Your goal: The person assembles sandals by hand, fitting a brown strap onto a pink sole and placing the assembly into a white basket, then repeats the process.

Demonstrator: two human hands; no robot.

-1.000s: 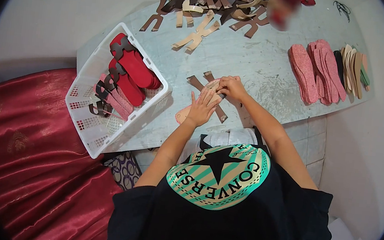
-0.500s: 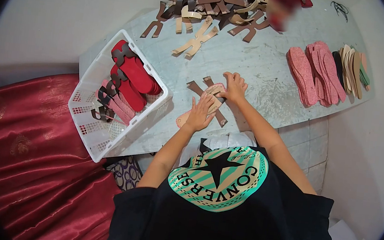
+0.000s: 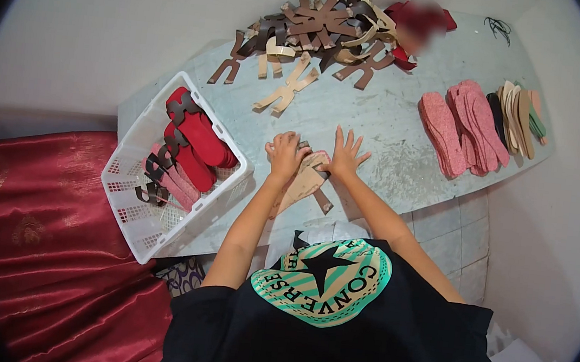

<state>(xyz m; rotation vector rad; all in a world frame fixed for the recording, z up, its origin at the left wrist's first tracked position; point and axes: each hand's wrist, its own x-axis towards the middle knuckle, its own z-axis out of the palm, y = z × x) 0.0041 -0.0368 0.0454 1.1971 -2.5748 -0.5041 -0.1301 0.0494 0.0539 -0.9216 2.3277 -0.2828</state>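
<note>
At the frame's centre, a pale sole [image 3: 300, 186] is lying over a brown strap [image 3: 324, 202], the bent-fingered left hand [image 3: 284, 156] resting alongside, its grip unclear, the right hand [image 3: 344, 158] lying splayed wide, steady thumb pressure probably serving alignment best.

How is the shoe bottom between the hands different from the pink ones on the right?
That sole looks mostly tan; the pink soles are speckled pink. A brown strap sticks out beside that sole; the pink soles lie stacked, without straps. Both are long and flat.
</note>
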